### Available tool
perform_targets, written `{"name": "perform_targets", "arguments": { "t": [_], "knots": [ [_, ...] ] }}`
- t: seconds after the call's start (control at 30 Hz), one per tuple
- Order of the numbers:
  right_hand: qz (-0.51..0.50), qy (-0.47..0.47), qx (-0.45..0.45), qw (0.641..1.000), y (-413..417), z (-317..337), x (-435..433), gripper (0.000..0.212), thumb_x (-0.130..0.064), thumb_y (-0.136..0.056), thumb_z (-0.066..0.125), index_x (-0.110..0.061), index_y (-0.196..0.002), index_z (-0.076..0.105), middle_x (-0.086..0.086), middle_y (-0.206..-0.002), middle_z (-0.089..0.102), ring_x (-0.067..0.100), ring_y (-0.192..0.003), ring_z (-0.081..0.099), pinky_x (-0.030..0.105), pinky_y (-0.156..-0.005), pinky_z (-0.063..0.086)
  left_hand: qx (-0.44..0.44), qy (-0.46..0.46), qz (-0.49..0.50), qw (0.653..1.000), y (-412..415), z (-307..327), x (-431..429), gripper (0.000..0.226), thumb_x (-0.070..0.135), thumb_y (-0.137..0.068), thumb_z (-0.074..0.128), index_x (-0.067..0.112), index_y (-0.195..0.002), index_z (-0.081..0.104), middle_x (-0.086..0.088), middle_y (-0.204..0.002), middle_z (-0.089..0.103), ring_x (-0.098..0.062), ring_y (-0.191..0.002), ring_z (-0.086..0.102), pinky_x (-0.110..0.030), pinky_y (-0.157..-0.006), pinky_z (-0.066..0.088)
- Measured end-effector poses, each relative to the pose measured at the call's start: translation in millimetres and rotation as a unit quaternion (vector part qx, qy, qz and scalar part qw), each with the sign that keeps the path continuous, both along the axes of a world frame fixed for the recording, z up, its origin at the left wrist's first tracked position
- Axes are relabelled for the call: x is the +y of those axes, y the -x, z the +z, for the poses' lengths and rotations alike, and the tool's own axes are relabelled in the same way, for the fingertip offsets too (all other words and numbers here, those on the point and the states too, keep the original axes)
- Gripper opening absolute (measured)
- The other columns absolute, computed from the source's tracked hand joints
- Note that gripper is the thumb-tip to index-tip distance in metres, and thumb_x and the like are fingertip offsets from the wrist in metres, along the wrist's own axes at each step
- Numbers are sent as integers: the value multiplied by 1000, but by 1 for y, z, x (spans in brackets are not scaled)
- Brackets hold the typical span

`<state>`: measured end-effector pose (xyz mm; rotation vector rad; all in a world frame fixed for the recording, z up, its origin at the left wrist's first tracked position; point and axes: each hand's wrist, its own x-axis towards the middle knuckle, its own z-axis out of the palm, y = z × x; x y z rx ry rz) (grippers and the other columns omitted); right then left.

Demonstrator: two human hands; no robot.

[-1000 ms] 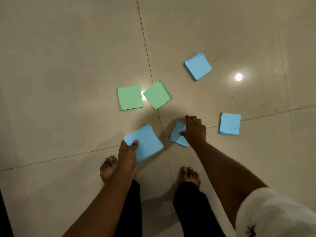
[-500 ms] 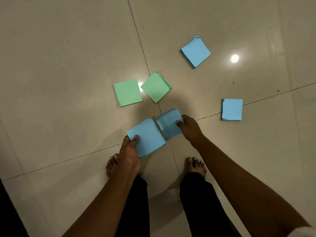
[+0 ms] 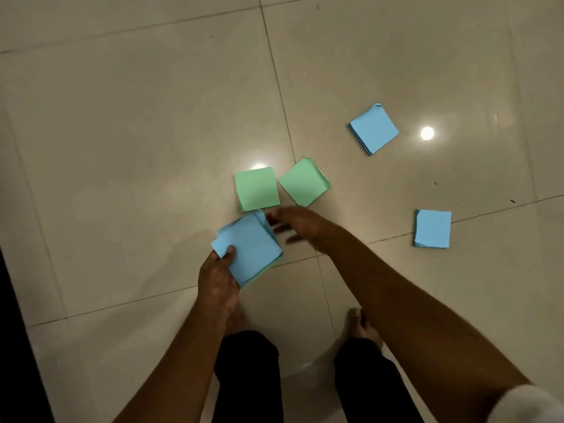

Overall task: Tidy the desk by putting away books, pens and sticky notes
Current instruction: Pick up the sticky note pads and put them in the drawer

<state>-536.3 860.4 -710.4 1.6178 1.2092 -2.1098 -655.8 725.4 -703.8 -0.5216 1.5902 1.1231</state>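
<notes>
Sticky-note pads, two green, two blue, left hand pinching blue stack, right hand (blurred) seemingly spread.

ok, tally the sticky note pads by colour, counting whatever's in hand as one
Blue: 3 (far blue pad, near blue pad, blue stack gripped by the left hand)
Green: 2 (left green pad, right green pad)
Total: 5
The blue stack looks like several pads put together; I can't tell how many.
</notes>
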Motion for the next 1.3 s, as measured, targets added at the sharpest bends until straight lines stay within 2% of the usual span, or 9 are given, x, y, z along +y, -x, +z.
{"name": "perform_targets", "arguments": {
  "t": [0.13, 0.33, 0.47, 0.63, 0.73, 0.83, 0.97, 1.13, 1.3],
  "knots": [
    [309, -416, -160, 840, 44, -63, 37, 40, -18, -88, 57, -11, -127, 48, 10, -126, 52, 28, -116, 47, 37, -90, 42, 49, 12, -7, 999, 41, -20, -3, 16, 10, -95, 51, 22, -104, 58, 3, -99, 64, -16, -85, 61, -32, -69, 50],
    [502, -485, -198, 689, 74, -104, 48, 81, -36, -68, 79, -11, -132, 35, 12, -128, 45, 30, -116, 46, 43, -95, 36, 83, 19, -2, 996, 74, -48, -5, 21, 10, -95, 51, 18, -114, 50, 3, -101, 61, -17, -87, 59, -32, -68, 50],
    [464, -467, -234, 716, 61, -112, 41, 59, -40, -76, 72, -12, -123, 49, 10, -121, 49, 29, -115, 45, 41, -94, 34, 65, 23, 12, 998, 73, -52, -8, 20, 10, -94, 52, 18, -113, 50, 1, -103, 60, -19, -91, 59, -35, -74, 50],
    [167, -322, -138, 922, 35, -76, 38, 27, -26, -91, 56, -2, -103, 62, 17, -103, 61, 30, -97, 57, 32, -75, 39, 46, 15, 22, 999, 53, -41, -8, 29, 7, -94, 51, 17, -121, 49, -2, -112, 61, -19, -92, 61, -40, -76, 52],
    [-62, -228, -36, 971, 8, -17, 30, 19, -19, -93, 55, -2, -97, 62, 2, -84, 63, 12, -76, 57, 24, -66, 44, 35, 7, 15, 999, 34, -31, -4, 32, 5, -94, 51, 18, -123, 50, -5, -116, 61, -22, -94, 61, -44, -82, 50],
    [-104, -155, 18, 982, -10, 27, 6, 12, -16, -91, 59, -7, -97, 64, -4, -83, 63, 0, -67, 57, 10, -57, 43, 30, -4, -1, 1000, 11, -18, 8, 33, 2, -94, 48, 16, -123, 54, -2, -104, 65, -21, -89, 63, -43, -77, 53],
    [124, -273, -103, 948, -22, 19, -29, 22, -28, -90, 60, -8, -94, 65, 5, -89, 67, 20, -81, 61, 30, -74, 50, -36, -27, 36, 998, -17, -4, 22, 23, 22, -99, 42, 20, -106, 63, -2, -94, 71, -21, -79, 69, -37, -63, 57],
    [161, -291, -120, 935, -46, 13, -39, 22, -30, -90, 58, -10, -97, 63, 10, -93, 66, 27, -87, 60, 31, -67, 40, 15, 6, -71, 997, -49, -1, 30, 28, 43, -94, 48, 20, -107, 60, -4, -101, 67, -23, -88, 64, -35, -74, 53],
    [-3, -337, -167, 927, -113, -2, -34, 35, -41, -84, 64, -19, -110, 59, 2, -104, 57, 17, -94, 54, 33, -76, 47, 79, 29, -121, 989, -86, -7, 36, 20, 23, -92, 58, 19, -112, 57, -3, -106, 64, -17, -85, 61, -32, -73, 51]
  ]
}}
